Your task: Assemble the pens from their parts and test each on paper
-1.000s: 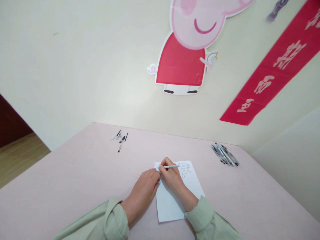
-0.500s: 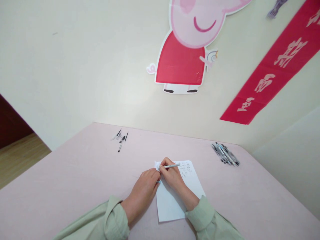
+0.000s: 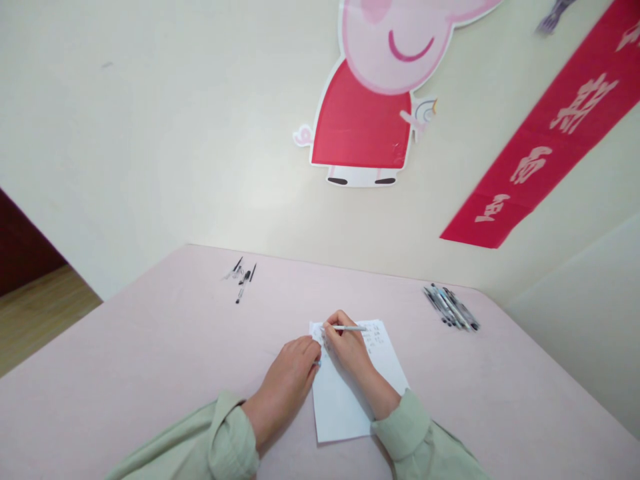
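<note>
White sheets of paper (image 3: 345,413) lie on the pink table (image 3: 150,360) in front of me, with small handwritten marks across the upper part. My right hand (image 3: 349,343) rests on the paper, its fingers closed around a slim pale pen (image 3: 350,328). The pen's tip is near the sheet's upper left, partly hidden by the fingers. Along the paper's left edge lies my left hand (image 3: 295,367), fingers curled together. A small pale-blue piece (image 3: 317,363), perhaps a pen cap, sticks out from under those fingers; most of it is hidden.
Several pen parts and caps (image 3: 244,277) are scattered at the back left of the table. A pile of pens (image 3: 451,308) lies at the back right. Behind the table, the wall carries a pig cutout (image 3: 365,127) and a red banner (image 3: 530,160).
My right hand has shifted slightly right and up on the paper with the pen, uncovering more writing near the left edge. My left hand has stayed put.
</note>
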`<act>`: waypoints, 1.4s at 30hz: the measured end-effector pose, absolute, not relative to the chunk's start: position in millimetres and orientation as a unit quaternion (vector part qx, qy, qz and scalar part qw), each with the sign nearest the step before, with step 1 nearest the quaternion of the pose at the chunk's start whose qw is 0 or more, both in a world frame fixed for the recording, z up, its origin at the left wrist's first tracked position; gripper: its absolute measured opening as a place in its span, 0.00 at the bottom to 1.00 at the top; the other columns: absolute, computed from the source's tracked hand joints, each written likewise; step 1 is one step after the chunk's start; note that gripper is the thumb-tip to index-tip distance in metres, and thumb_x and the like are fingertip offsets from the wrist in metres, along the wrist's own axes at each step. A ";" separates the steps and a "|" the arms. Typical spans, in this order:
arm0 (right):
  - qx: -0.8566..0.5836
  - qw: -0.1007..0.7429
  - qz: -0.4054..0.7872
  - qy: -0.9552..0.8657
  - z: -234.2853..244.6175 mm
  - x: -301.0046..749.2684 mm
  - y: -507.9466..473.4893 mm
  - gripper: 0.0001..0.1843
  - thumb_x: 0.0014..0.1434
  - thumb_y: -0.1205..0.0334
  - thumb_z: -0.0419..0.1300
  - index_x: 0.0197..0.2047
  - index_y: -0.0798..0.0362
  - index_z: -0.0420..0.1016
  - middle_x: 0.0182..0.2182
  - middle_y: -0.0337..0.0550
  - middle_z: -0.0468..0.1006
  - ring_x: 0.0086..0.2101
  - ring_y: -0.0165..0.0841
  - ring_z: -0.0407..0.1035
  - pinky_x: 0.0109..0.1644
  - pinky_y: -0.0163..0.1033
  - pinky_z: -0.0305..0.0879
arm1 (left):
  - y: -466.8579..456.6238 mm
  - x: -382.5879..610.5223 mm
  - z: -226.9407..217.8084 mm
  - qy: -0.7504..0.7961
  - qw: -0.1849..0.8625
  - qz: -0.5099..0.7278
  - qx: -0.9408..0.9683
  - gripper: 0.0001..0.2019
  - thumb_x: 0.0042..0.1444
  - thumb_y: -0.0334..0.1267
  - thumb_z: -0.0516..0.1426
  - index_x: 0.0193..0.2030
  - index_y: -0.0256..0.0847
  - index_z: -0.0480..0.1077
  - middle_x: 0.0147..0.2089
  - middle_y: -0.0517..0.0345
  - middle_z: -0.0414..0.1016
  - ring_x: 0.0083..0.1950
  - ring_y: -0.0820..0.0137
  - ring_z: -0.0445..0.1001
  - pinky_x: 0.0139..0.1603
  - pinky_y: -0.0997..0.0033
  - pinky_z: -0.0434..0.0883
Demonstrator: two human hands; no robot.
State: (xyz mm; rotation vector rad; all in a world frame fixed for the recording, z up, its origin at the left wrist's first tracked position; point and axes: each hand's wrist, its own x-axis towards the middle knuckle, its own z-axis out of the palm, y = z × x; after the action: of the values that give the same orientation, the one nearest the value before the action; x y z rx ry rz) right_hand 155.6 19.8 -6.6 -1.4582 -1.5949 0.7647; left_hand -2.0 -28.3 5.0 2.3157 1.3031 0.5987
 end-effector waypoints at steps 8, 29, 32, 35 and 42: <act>-0.535 0.420 0.361 -0.639 -2.4 155.5 17.8 0.07 0.55 0.59 0.54 0.29 0.51 0.68 0.22 0.34 0.68 0.26 0.31 0.63 0.31 0.34 0.57 | -26.4 -1.8 4.5 0.463 0.210 0.223 0.831 0.08 0.55 0.25 0.51 0.36 0.43 0.63 0.44 0.54 0.72 0.49 0.64 0.69 0.53 0.60 0.66; -0.565 0.427 0.335 -0.622 -3.4 154.7 17.6 0.04 0.52 0.63 0.53 0.27 0.49 0.61 0.19 0.29 0.61 0.23 0.30 0.59 0.29 0.34 0.54 | -26.8 -2.9 1.9 0.462 0.209 0.227 0.832 0.08 0.56 0.25 0.51 0.37 0.43 0.65 0.48 0.52 0.74 0.54 0.63 0.69 0.57 0.57 0.66; -0.567 0.426 0.339 -0.619 -3.0 154.8 17.7 0.04 0.52 0.62 0.53 0.26 0.49 0.61 0.19 0.30 0.62 0.23 0.30 0.60 0.28 0.34 0.54 | -26.7 -3.1 1.2 0.461 0.207 0.233 0.831 0.08 0.56 0.26 0.51 0.37 0.43 0.65 0.47 0.52 0.74 0.53 0.63 0.69 0.57 0.57 0.66; -0.569 0.425 0.337 -0.618 -2.7 154.7 17.4 0.05 0.53 0.62 0.53 0.26 0.49 0.61 0.19 0.30 0.63 0.24 0.30 0.60 0.29 0.34 0.55 | -26.5 -2.9 1.2 0.460 0.207 0.232 0.832 0.08 0.56 0.25 0.52 0.37 0.43 0.65 0.47 0.52 0.74 0.53 0.63 0.69 0.57 0.58 0.66; -0.565 0.421 0.324 -0.631 -3.9 155.6 17.6 0.06 0.54 0.61 0.53 0.27 0.49 0.62 0.20 0.31 0.64 0.25 0.31 0.61 0.31 0.35 0.55 | -26.4 -3.0 -0.1 0.461 0.207 0.231 0.831 0.08 0.55 0.25 0.52 0.37 0.43 0.64 0.47 0.52 0.73 0.55 0.62 0.68 0.58 0.58 0.65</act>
State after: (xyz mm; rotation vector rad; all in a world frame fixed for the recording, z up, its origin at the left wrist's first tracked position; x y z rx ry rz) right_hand 155.6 17.6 -3.9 -1.4164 -1.5807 0.8117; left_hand -3.0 -26.4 -0.1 2.3149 1.2838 0.6418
